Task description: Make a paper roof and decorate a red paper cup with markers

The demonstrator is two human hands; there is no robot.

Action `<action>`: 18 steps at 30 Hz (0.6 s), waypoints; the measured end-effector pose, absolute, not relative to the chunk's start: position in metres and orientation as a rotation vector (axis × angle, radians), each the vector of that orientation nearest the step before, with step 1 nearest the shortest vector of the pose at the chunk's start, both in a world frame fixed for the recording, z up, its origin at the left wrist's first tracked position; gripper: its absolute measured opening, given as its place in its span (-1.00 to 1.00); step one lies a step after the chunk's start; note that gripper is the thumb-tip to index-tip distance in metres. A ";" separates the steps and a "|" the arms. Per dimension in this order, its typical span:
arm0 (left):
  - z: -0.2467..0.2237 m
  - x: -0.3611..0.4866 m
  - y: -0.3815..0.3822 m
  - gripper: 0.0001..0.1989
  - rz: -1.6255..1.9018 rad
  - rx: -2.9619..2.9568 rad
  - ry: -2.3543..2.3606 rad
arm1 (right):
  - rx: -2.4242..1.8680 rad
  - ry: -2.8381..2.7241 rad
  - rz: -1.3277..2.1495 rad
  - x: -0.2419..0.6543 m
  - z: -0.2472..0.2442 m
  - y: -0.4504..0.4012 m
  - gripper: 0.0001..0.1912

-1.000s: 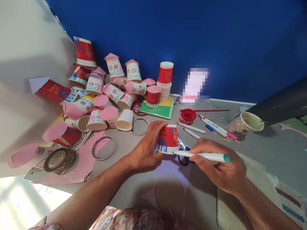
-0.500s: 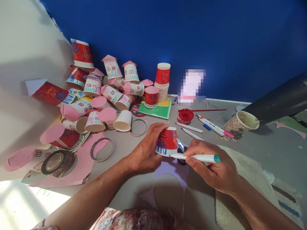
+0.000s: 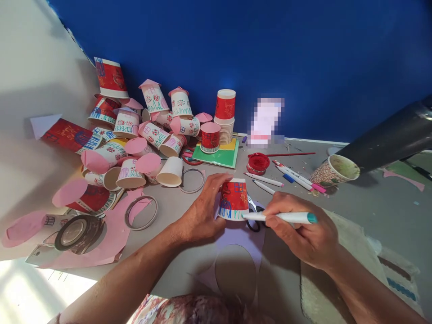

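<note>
My left hand [image 3: 202,209] grips a red and white paper cup [image 3: 233,198], turned upside down, with its fingers round the left side. Blue window lines and blue strokes mark the cup, and green strokes run along its white rim band. Between thumb and fingers, my right hand [image 3: 303,229] holds a white marker [image 3: 286,218] with a green end. Its tip meets the lower part of the cup. Just behind the cup lie dark-handled scissors [image 3: 254,220], partly hidden. Below them is a purple paper sheet [image 3: 239,236] with a round hole cut out.
Many decorated paper cups [image 3: 153,133] with pink tops are heaped at the left. Tape rolls [image 3: 141,213] lie nearer. A cup stack [image 3: 225,108] stands behind a green card [image 3: 216,158]. Beyond my hands are markers [image 3: 266,179], a red tub [image 3: 258,163] and a patterned cup [image 3: 332,172].
The marker tip has moved slightly right along the cup's rim band, and more green strokes show there. My left hand keeps its grip. The whole view has shifted a little.
</note>
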State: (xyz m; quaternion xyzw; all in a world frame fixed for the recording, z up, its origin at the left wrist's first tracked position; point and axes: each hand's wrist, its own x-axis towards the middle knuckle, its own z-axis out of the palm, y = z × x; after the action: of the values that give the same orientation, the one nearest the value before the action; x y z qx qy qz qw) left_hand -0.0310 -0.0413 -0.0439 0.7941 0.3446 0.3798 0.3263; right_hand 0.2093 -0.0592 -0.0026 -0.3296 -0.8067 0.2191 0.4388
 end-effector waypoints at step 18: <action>-0.051 -0.029 -0.041 -0.11 1.003 1.586 0.735 | -0.780 -1.885 0.644 0.219 -0.005 -0.056 -0.87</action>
State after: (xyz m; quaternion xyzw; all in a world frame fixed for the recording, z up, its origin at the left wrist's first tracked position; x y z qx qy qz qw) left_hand -0.0288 -0.0413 -0.0506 0.6655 0.3084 0.4209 0.5337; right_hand 0.2195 -0.0564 -0.0052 -0.3200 -0.7726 0.2640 0.4806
